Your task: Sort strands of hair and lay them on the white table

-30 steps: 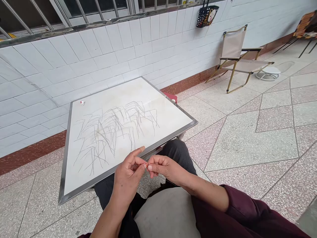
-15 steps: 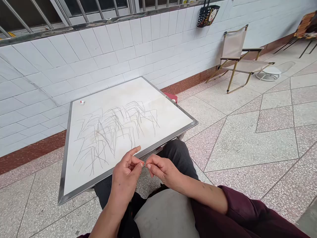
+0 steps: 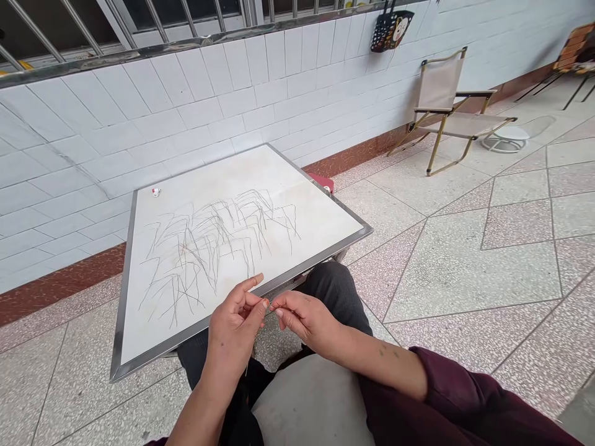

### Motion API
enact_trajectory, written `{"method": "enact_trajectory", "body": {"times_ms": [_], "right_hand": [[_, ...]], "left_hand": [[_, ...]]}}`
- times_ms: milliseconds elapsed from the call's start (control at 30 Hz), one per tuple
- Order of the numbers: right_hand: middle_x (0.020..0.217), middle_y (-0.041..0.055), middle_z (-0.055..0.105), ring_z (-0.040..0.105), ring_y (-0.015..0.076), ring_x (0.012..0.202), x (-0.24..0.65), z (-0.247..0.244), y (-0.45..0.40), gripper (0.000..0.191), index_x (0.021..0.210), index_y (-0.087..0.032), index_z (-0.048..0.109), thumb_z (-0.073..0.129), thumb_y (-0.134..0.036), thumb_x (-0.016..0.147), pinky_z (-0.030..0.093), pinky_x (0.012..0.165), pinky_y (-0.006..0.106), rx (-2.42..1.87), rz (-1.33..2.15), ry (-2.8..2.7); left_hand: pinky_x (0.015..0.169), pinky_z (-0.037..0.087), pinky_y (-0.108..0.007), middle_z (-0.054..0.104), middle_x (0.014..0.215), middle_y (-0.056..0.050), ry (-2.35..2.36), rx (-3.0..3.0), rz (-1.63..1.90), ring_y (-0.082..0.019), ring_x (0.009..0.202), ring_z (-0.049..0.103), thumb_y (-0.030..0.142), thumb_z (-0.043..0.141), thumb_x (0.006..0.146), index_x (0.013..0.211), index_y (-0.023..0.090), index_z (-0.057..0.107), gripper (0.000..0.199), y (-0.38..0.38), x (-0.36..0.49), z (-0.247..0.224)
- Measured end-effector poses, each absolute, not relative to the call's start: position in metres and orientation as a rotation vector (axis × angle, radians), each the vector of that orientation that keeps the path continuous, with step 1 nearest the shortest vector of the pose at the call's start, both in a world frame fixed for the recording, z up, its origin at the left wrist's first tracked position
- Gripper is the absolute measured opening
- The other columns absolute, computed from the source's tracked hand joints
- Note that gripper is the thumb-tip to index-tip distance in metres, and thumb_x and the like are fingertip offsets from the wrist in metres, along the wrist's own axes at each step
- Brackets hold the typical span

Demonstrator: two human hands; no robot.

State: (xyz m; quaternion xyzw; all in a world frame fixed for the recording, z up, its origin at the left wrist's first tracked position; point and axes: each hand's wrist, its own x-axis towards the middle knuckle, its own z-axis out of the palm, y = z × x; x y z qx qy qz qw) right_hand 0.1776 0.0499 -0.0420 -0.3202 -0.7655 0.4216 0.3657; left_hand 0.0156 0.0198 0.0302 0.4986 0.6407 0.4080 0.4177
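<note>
My left hand (image 3: 236, 322) is in front of the table's near edge, thumb and forefinger pinched on a tiny reddish thing too small to name, with another finger stretched out. Just right of it, my right hand (image 3: 304, 317) has its thumb and forefinger close together at the left fingertips; what they hold, if anything, is too small to tell. The white table (image 3: 307, 217) with a metal rim carries many thin, dark, bent strands (image 3: 216, 217). A small white and red object (image 3: 156, 192) lies near its far left corner.
A white tiled wall (image 3: 186, 118) with a barred window stands behind the table. A folding chair (image 3: 446, 121) and a round white stool (image 3: 506, 137) are at the right. A dotted basket (image 3: 389, 32) hangs on the wall. My knee (image 3: 332, 288) is under the table edge.
My right hand's fingertips have moved slightly left, closer to the left fingertips. My left hand has barely shifted, and the strands on the table look the same.
</note>
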Motion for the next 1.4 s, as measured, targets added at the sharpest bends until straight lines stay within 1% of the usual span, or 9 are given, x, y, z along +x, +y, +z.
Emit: {"method": "enact_trajectory", "body": {"times_ms": [233, 400, 500, 633, 833, 933, 1067, 1167, 1400], "right_hand": [[0.072, 0.0002, 0.061, 0.058, 0.0153, 0.073, 0.177, -0.045, 0.05, 0.023, 0.095, -0.022, 0.061, 0.041, -0.03, 0.102, 0.045, 0.069, 0.027, -0.805, 1.032, -1.958], [0.079, 0.0019, 0.064, 0.06, 0.0163, 0.079, 0.178, -0.045, 0.05, 0.024, 0.109, -0.023, 0.06, 0.038, -0.03, 0.103, 0.048, 0.073, 0.029, -0.748, 1.079, -1.964], [0.081, 0.0023, 0.065, 0.06, 0.0167, 0.081, 0.177, -0.044, 0.049, 0.022, 0.109, -0.023, 0.06, 0.039, -0.026, 0.102, 0.048, 0.076, 0.03, -0.726, 1.063, -1.966], [0.079, 0.0015, 0.065, 0.06, 0.0161, 0.077, 0.175, -0.044, 0.048, 0.017, 0.103, -0.023, 0.061, 0.045, -0.023, 0.098, 0.048, 0.073, 0.029, -0.751, 1.049, -1.91], [0.076, -0.0017, 0.065, 0.057, 0.0121, 0.064, 0.173, -0.04, 0.046, 0.013, 0.1, -0.021, 0.06, 0.047, -0.02, 0.096, 0.043, 0.062, 0.023, -0.795, 1.241, -1.841], [0.076, -0.0015, 0.065, 0.058, 0.0125, 0.067, 0.172, -0.04, 0.046, 0.012, 0.094, -0.021, 0.06, 0.049, -0.017, 0.095, 0.044, 0.065, 0.024, -0.794, 1.176, -1.839], [0.081, -0.0004, 0.067, 0.06, 0.0139, 0.073, 0.172, -0.04, 0.046, 0.016, 0.1, -0.022, 0.06, 0.047, -0.015, 0.095, 0.045, 0.069, 0.026, -0.796, 1.182, -1.876], [0.081, 0.0003, 0.067, 0.06, 0.0154, 0.079, 0.173, -0.04, 0.047, 0.014, 0.097, -0.022, 0.06, 0.048, -0.015, 0.095, 0.046, 0.073, 0.027, -0.824, 1.119, -1.895], [0.083, 0.0003, 0.066, 0.06, 0.0155, 0.081, 0.176, -0.05, 0.048, 0.015, 0.092, -0.022, 0.059, 0.047, -0.016, 0.095, 0.047, 0.075, 0.027, -0.88, 1.076, -1.931]], "left_hand": [[0.059, 0.045, -0.026, 0.059, 0.066, 0.005, 1.616, 1.233, 1.027, -0.011, 0.056, 0.05, 0.035, 0.067, 0.078, 0.118, 0.022, 0.067, 0.041, 0.019, 0.013, 0.031], [0.059, 0.045, -0.027, 0.059, 0.067, 0.005, 1.638, 1.201, 1.03, -0.012, 0.056, 0.051, 0.036, 0.068, 0.078, 0.119, 0.022, 0.067, 0.043, 0.018, 0.01, 0.033], [0.059, 0.045, -0.026, 0.058, 0.066, 0.005, 1.631, 1.201, 1.03, -0.012, 0.057, 0.051, 0.036, 0.069, 0.078, 0.119, 0.022, 0.067, 0.043, 0.019, 0.009, 0.033], [0.06, 0.045, -0.026, 0.057, 0.065, 0.006, 1.618, 1.186, 1.034, -0.012, 0.057, 0.05, 0.035, 0.069, 0.078, 0.119, 0.021, 0.067, 0.043, 0.019, 0.01, 0.033], [0.062, 0.046, -0.026, 0.06, 0.069, 0.005, 1.638, 1.203, 1.035, -0.012, 0.059, 0.052, 0.034, 0.066, 0.08, 0.12, 0.024, 0.066, 0.041, 0.018, 0.009, 0.032], [0.064, 0.047, -0.026, 0.059, 0.069, 0.005, 1.632, 1.196, 1.047, -0.012, 0.06, 0.052, 0.034, 0.067, 0.08, 0.12, 0.024, 0.066, 0.041, 0.018, 0.007, 0.031], [0.063, 0.047, -0.025, 0.059, 0.068, 0.006, 1.618, 1.17, 1.077, -0.012, 0.06, 0.052, 0.034, 0.068, 0.079, 0.12, 0.023, 0.066, 0.042, 0.019, 0.005, 0.03], [0.063, 0.047, -0.024, 0.059, 0.068, 0.005, 1.625, 1.156, 1.108, -0.012, 0.062, 0.052, 0.034, 0.069, 0.079, 0.118, 0.023, 0.067, 0.041, 0.018, 0.004, 0.03], [0.062, 0.047, -0.024, 0.059, 0.071, 0.005, 1.668, 1.174, 1.174, -0.011, 0.061, 0.051, 0.033, 0.069, 0.079, 0.117, 0.023, 0.068, 0.04, 0.019, -0.007, 0.038]]}}
